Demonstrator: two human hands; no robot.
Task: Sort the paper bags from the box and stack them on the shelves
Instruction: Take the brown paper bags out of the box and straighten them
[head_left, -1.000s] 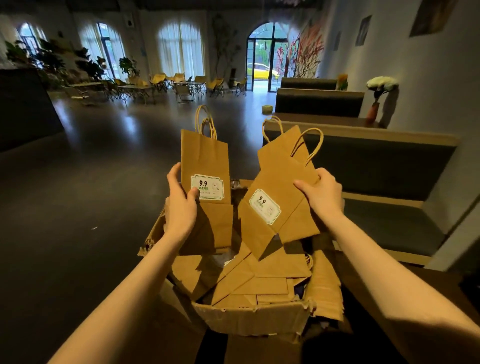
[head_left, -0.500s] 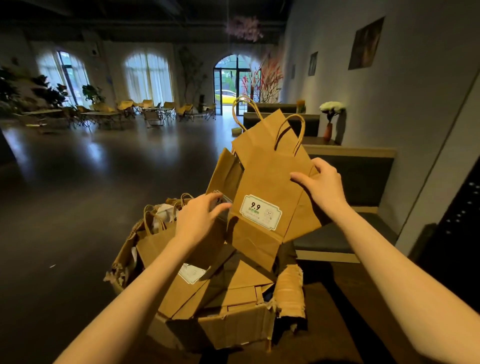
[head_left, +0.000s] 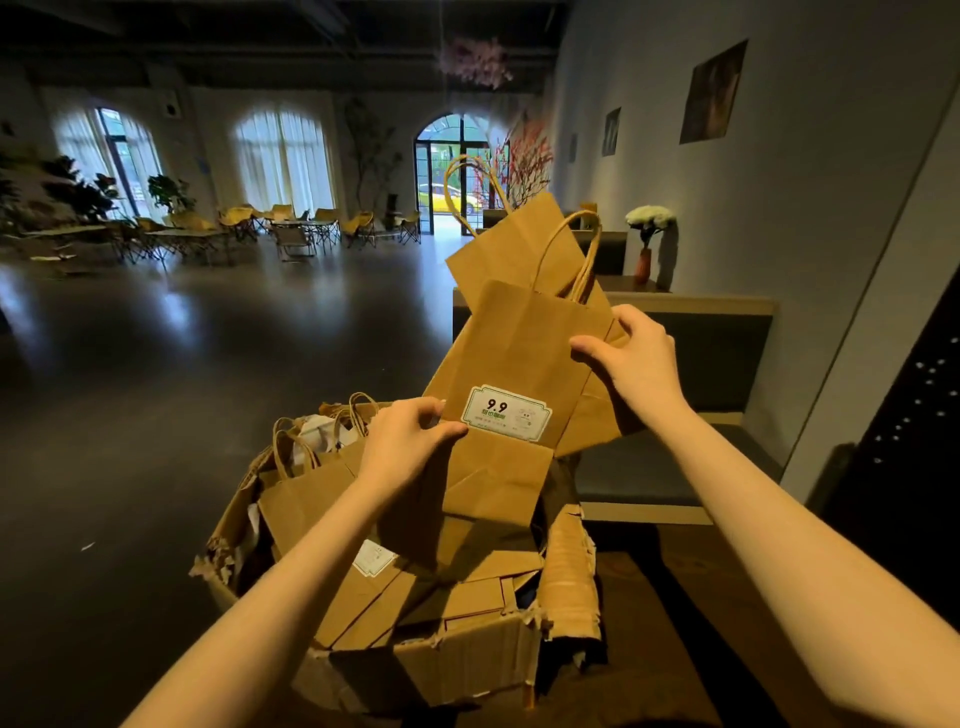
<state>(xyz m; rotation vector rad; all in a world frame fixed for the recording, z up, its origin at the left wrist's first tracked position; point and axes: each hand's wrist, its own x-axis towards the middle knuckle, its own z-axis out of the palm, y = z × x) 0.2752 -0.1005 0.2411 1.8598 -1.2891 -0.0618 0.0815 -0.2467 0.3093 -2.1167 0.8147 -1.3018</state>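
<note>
Paper bags: two flat brown ones held up together above a torn cardboard box, tilted w/ handles pointing up and away. Front bag has a white label reading "9.9" near its folded bottom; back bag sits behind it, sticking out higher and to the right. Left hand pinches the front bag's lower left edge, thumb on the front just beside the label. Right hand grips the right edge of both bags, thumb on the front, fingers curled over the edge. Box below holds more bags, some flat, some w/ handles poking up at the left. Bench against the right wall, vase of white flowers on the ledge behind it. Dark floor, chairs & arched windows far back
</note>
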